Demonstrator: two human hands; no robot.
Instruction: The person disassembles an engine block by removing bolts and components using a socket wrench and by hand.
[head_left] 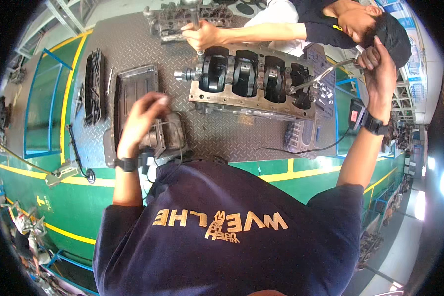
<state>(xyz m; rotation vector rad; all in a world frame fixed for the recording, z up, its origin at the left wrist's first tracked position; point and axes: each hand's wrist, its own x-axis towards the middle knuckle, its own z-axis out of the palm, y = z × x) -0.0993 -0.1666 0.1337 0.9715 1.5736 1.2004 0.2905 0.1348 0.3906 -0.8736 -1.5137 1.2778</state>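
From where I stand, the engine block [251,102] lies on the patterned metal surface [212,140], its crank bays facing up, beyond the person's chest. The two hands are well apart. The right hand [375,63] is closed around the outer end of a bent metal handle [325,74], whose lower end meets the block near its right end. The left hand [144,114] hangs over the near part of a dark pan [133,81], fingers loosely bent; it is blurred, and I see nothing in it. Across the block, a co-worker's hand [202,36] grips an upright tool [199,53] at the left end.

My guess is that a fastener is being worked with the handle; I can't tell whether tightening or loosening. The next move seems to call for a square seat, a steady pull and room for the co-worker's arm.
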